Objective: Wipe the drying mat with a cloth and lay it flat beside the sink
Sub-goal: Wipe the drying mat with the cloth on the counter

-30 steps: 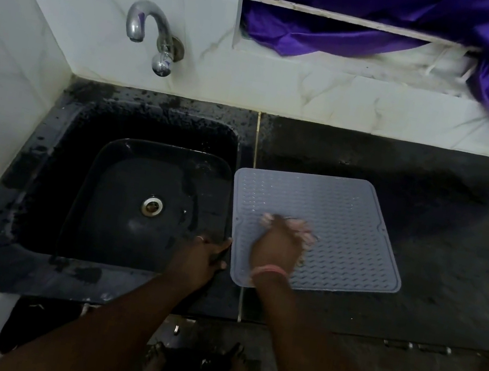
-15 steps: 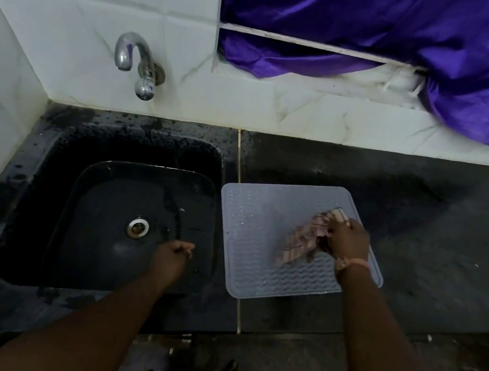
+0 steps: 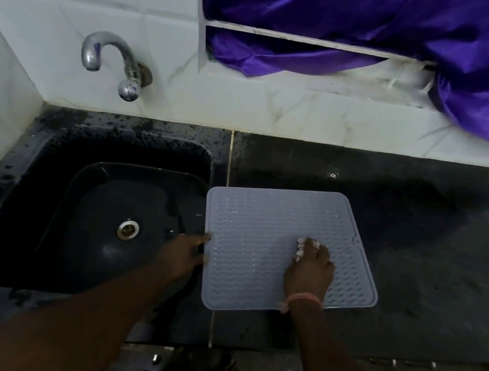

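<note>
Since half a second ago the right hand (image 3: 310,270), gripping the bunched cloth (image 3: 302,250), has drawn back from the drying mat's (image 3: 266,222) far right toward its middle. The left hand (image 3: 184,253) has returned from over the sink (image 3: 41,182) to pinch the mat's sink-side edge. Judgement: wiping continues, mat steadied and already flat on the counter (image 3: 437,252) just beside the sink. Tap (image 3: 108,60) behind the sink; nothing obstructs.
</note>
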Demonstrator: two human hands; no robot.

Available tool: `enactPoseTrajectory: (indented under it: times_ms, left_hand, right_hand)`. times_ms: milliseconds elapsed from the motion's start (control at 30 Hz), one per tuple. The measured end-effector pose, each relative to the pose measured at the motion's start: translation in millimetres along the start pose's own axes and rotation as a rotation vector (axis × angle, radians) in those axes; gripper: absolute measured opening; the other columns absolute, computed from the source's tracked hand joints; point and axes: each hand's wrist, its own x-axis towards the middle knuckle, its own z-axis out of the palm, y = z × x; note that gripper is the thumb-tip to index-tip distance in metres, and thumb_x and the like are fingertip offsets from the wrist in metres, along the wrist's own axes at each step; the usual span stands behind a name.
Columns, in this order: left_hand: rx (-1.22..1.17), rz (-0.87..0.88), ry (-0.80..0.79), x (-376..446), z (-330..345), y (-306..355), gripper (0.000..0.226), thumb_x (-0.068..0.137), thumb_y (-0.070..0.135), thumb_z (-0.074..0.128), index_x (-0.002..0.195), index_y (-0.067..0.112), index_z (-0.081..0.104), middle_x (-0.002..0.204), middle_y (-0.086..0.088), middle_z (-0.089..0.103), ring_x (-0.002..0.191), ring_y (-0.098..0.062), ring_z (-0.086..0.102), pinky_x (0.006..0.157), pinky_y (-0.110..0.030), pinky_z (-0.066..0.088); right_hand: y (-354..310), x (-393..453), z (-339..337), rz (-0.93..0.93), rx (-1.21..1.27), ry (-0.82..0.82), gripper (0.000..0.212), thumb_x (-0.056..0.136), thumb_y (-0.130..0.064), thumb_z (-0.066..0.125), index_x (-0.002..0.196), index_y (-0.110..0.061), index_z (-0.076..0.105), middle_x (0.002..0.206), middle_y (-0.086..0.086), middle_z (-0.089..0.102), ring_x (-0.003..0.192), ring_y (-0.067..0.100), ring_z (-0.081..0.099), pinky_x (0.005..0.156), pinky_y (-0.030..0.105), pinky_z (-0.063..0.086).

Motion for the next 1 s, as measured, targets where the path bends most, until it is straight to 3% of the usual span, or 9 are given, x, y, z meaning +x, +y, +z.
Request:
enactPoseTrajectory:
  times_ms: [133,233,433,533,633,733,833,900,1000]
  left_hand:
    - [0.158,-0.079,-0.048,7,0,-18,0.087,0.076,0.031,0.082,0.148,0.042,0.034,0.149,-0.006,0.045,0.135,-0.023,0.046,0.114,-0.033,0.035]
    - [0.200,-0.062,0.010,7,0,-19,0.087,0.071,0.038,0.082,0.144,0.051,0.038,0.147,-0.005,0.045,0.131,-0.022,0.049,0.108,-0.033,0.039]
    - [0.133,0.098,0.071,5,-1,-27,0.070,0.081,0.020,0.078,0.139,0.045,0.049,0.143,-0.008,0.050,0.127,-0.020,0.053,0.107,-0.033,0.043]
    - [0.068,0.190,0.185,5,-12,-47,0.058,0.090,-0.004,0.064,0.138,0.027,0.052,0.140,-0.010,0.057,0.123,-0.006,0.057,0.109,-0.030,0.043]
    - [0.065,0.200,0.131,8,-32,-52,0.056,0.094,0.008,0.065,0.145,0.022,0.047,0.139,-0.009,0.055,0.130,-0.019,0.053,0.106,-0.021,0.044]
    - [0.187,0.150,0.047,20,-40,-55,0.076,0.093,0.002,0.058,0.152,0.041,0.030,0.139,-0.012,0.045,0.119,-0.028,0.057,0.104,-0.025,0.043]
    - [0.343,0.202,-0.041,25,-39,-42,0.078,0.093,0.005,0.053,0.152,0.048,0.025,0.144,-0.007,0.036,0.123,-0.028,0.053,0.107,-0.028,0.040]
    - [0.343,0.193,-0.035,25,-37,-28,0.054,0.097,0.033,0.056,0.148,0.042,0.039,0.141,0.001,0.042,0.132,-0.027,0.047,0.109,-0.031,0.037]
    - [0.508,0.194,-0.024,32,-35,-30,0.078,0.093,0.004,0.050,0.150,0.051,0.026,0.149,-0.006,0.034,0.128,-0.029,0.051,0.106,-0.035,0.043]
  right_hand:
    - [9,25,-5,0.137,0.123,0.186,0.050,0.095,-0.019,0.056,0.142,-0.011,0.044,0.136,0.023,0.051,0.114,0.042,0.053,0.099,0.054,0.044]
    - [-10,23,8,0.111,-0.076,0.159,0.046,0.094,-0.019,0.054,0.138,-0.006,0.048,0.133,0.022,0.054,0.111,0.038,0.054,0.097,0.047,0.043]
    - [-110,-78,62,-0.444,-0.072,0.027,0.058,0.072,-0.018,0.080,0.127,-0.006,0.064,0.126,0.017,0.064,0.114,0.034,0.063,0.094,0.048,0.054]
    - [-139,-91,63,-0.643,0.205,-0.190,0.040,0.085,-0.022,0.066,0.124,-0.016,0.065,0.125,0.006,0.066,0.116,0.022,0.062,0.102,0.039,0.049]
    - [-119,-67,24,-0.478,0.553,-0.162,0.025,0.102,-0.020,0.053,0.121,-0.018,0.068,0.120,-0.001,0.068,0.111,0.006,0.060,0.102,0.027,0.047]
    - [-53,-25,-9,-0.161,0.346,0.095,0.031,0.101,-0.028,0.054,0.130,-0.021,0.059,0.129,-0.001,0.062,0.118,0.011,0.056,0.107,0.033,0.043]
    - [-10,5,-17,0.112,0.134,0.089,0.033,0.099,-0.028,0.052,0.129,-0.016,0.057,0.130,0.010,0.060,0.114,0.029,0.061,0.101,0.048,0.047]
    - [-24,-1,-9,0.087,0.011,0.100,0.025,0.099,-0.026,0.051,0.120,-0.014,0.059,0.119,0.011,0.063,0.101,0.030,0.066,0.092,0.046,0.052]
    - [-82,-44,27,-0.134,-0.032,0.122,0.023,0.101,-0.022,0.047,0.119,-0.014,0.058,0.109,0.008,0.066,0.093,0.023,0.066,0.087,0.038,0.055]
